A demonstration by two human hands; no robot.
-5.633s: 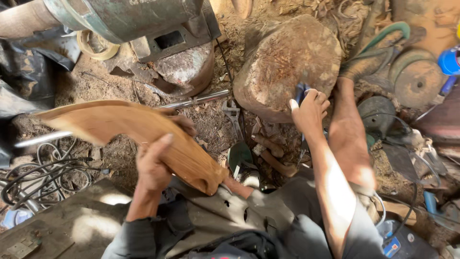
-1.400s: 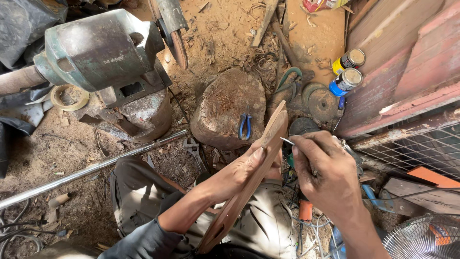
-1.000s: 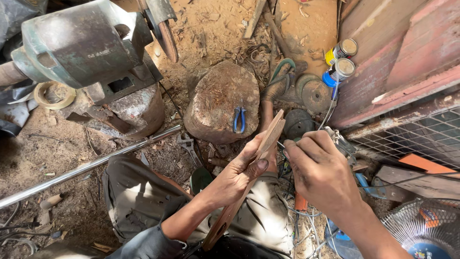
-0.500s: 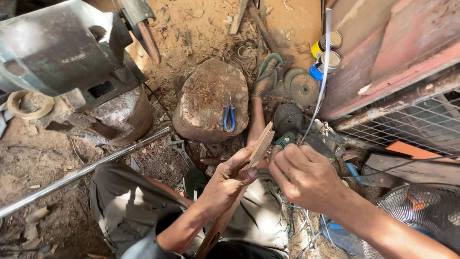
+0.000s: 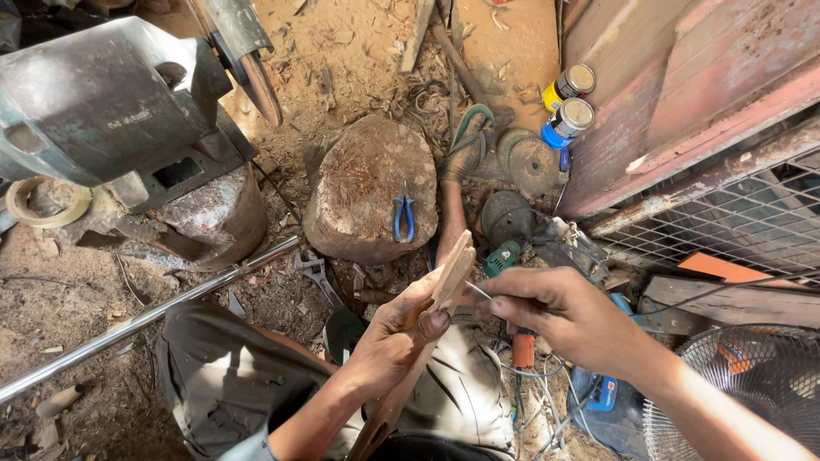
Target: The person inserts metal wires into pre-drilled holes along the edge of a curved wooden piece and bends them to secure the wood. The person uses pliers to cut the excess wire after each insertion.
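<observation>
Left hand [image 5: 397,329] on wooden piece [image 5: 444,286], right hand [image 5: 555,312] pinching thin metal pin [image 5: 478,291]

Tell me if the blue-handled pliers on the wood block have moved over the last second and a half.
No. The blue-handled pliers lie at the same spot on the wood block, handles toward the person; only the camera has shifted.

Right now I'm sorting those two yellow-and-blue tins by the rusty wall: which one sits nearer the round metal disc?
The lower tin, whose lid faces the camera more fully. It lies close to the round metal disc; the other tin lies above, farther away.
</observation>
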